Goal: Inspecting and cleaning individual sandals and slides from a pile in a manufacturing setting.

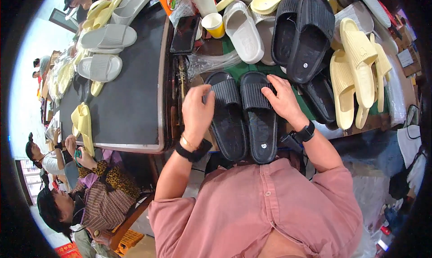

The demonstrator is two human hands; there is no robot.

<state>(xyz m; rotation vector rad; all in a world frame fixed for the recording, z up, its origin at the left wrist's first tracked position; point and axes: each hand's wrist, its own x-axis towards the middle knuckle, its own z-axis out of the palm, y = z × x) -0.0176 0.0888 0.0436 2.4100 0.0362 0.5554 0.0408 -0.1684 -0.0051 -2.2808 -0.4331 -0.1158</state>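
Observation:
In front of me a pair of black ribbed slide slippers lies side by side, toes pointing away and heels reaching toward my shirt. My left hand (pixel 197 115) is at the outer side of the left black slipper (pixel 229 127), its fingers loosely bent and its fingertips by the strap. On the other side my right hand (pixel 286 101) has fingers spread, with thumb and fingertips touching the strap edge of the right black slipper (pixel 262 127). A round white sticker is on that slipper's heel. The undersides of both slippers are hidden.
More black slides (pixel 310 37) and cream slides (pixel 357 64) are piled at the right. A white slide (pixel 243 30), yellow cup (pixel 213 25) and phone (pixel 185 34) lie ahead. Left stands a dark-topped table (pixel 135 96) with grey slides (pixel 100 68); a co-worker (pixel 103 201) handles a cream slide (pixel 82 123).

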